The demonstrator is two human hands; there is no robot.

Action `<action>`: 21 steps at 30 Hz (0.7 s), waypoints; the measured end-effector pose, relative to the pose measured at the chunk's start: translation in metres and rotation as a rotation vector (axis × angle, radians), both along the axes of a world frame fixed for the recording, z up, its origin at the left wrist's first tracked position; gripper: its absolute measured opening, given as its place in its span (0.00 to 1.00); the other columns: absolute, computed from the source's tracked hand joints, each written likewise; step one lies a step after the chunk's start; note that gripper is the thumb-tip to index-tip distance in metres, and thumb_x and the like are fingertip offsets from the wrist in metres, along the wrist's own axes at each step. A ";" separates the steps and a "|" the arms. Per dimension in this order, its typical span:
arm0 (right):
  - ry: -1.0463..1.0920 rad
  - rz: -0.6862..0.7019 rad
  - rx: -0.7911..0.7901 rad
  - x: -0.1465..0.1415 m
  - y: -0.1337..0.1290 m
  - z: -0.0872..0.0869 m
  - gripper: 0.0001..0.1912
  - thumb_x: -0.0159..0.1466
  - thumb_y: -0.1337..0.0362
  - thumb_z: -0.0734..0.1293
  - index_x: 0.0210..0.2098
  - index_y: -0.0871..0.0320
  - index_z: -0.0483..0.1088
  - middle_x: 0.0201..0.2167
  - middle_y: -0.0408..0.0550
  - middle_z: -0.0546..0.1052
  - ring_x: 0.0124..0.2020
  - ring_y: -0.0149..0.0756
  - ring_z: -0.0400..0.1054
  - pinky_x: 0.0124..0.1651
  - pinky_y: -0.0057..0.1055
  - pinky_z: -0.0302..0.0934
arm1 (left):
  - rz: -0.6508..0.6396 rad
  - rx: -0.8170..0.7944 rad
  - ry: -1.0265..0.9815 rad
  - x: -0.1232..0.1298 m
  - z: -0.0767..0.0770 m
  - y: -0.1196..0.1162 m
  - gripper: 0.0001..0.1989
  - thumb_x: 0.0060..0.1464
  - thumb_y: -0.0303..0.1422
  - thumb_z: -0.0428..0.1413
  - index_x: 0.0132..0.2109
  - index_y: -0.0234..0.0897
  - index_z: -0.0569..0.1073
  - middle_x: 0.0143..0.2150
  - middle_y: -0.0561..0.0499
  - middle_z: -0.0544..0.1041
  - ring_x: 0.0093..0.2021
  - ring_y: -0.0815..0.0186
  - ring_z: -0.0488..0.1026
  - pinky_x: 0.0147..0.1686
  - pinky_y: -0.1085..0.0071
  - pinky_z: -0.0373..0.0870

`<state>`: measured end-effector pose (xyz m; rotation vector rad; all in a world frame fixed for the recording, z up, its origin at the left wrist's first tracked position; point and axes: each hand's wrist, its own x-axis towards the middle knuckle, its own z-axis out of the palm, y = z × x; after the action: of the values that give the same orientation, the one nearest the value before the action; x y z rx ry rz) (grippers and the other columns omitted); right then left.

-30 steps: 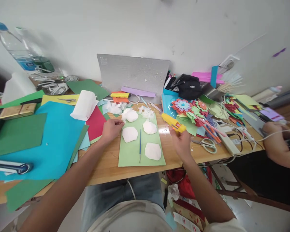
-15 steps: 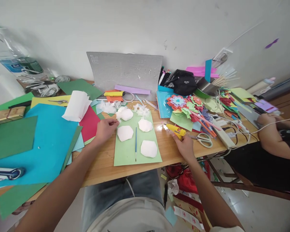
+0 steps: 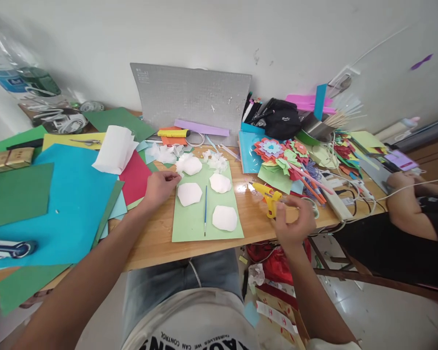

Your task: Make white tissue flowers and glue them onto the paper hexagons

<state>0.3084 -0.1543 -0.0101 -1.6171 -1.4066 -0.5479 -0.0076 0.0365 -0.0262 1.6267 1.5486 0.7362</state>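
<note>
My left hand (image 3: 163, 187) is closed in a pinch at the left edge of a light green sheet (image 3: 188, 226); what its fingertips hold is too small to make out. White paper pieces (image 3: 225, 218) with trimmed corners lie on the sheet, and a thin blue paintbrush (image 3: 205, 209) rests between them. Near the sheet's top are crumpled white tissue bits (image 3: 215, 160). A yellow glue gun (image 3: 268, 195) lies on the table right of the sheet. Just beside its handle, my right hand (image 3: 295, 221) is open, thumb and fingers curved apart with nothing between them.
Blue paper (image 3: 76, 209) and a white tissue stack (image 3: 114, 149) cover the left. A grey cutting mat (image 3: 193, 99) leans on the wall. Paper flowers (image 3: 272, 148), scissors (image 3: 315, 208) and a power strip (image 3: 336, 201) lie right. Another person's arm (image 3: 405, 199) rests at far right.
My right hand has let go of the glue gun and drawn back to the right, leaving it on the table. My left hand stays pinched by the sheet. The view has tilted slightly.
</note>
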 end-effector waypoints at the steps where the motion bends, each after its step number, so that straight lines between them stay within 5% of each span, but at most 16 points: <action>1: -0.085 0.140 -0.080 -0.012 0.003 0.005 0.08 0.63 0.65 0.67 0.42 0.57 0.72 0.36 0.50 0.76 0.38 0.40 0.70 0.45 0.39 0.65 | 0.003 -0.003 -0.004 0.000 0.000 0.000 0.16 0.48 0.43 0.60 0.37 0.35 0.82 0.32 0.51 0.81 0.34 0.62 0.74 0.33 0.71 0.67; 4: -0.253 0.506 -0.355 -0.051 0.023 0.012 0.10 0.65 0.72 0.63 0.43 0.55 0.73 0.37 0.49 0.76 0.39 0.37 0.70 0.44 0.34 0.65 | 0.011 0.003 -0.021 0.001 0.000 0.000 0.15 0.48 0.41 0.60 0.37 0.36 0.82 0.35 0.50 0.82 0.37 0.61 0.75 0.34 0.72 0.68; 10: -0.843 0.705 -0.625 -0.101 0.073 0.007 0.10 0.67 0.73 0.60 0.41 0.59 0.73 0.36 0.52 0.74 0.37 0.39 0.67 0.36 0.34 0.59 | 0.004 0.063 -0.016 0.001 -0.006 0.001 0.14 0.51 0.40 0.58 0.37 0.35 0.82 0.37 0.50 0.83 0.38 0.61 0.76 0.35 0.72 0.68; 16: -0.983 0.877 -0.372 -0.094 0.086 0.008 0.11 0.68 0.73 0.59 0.32 0.59 0.69 0.26 0.46 0.72 0.30 0.34 0.64 0.31 0.32 0.55 | -0.004 0.088 0.109 0.010 -0.002 0.003 0.13 0.53 0.39 0.56 0.38 0.38 0.82 0.35 0.51 0.82 0.35 0.63 0.76 0.32 0.71 0.66; 21: -0.438 0.778 -0.122 -0.092 0.091 0.011 0.08 0.65 0.74 0.60 0.38 0.56 0.68 0.31 0.48 0.75 0.32 0.35 0.67 0.36 0.33 0.63 | 0.048 0.033 0.202 0.018 0.004 0.007 0.12 0.54 0.39 0.56 0.40 0.41 0.82 0.37 0.51 0.82 0.37 0.62 0.76 0.30 0.71 0.64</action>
<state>0.2163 -0.0634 0.0006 -0.9271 -2.2660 -0.3555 0.0100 0.0432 -0.0225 1.7375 1.7307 0.6419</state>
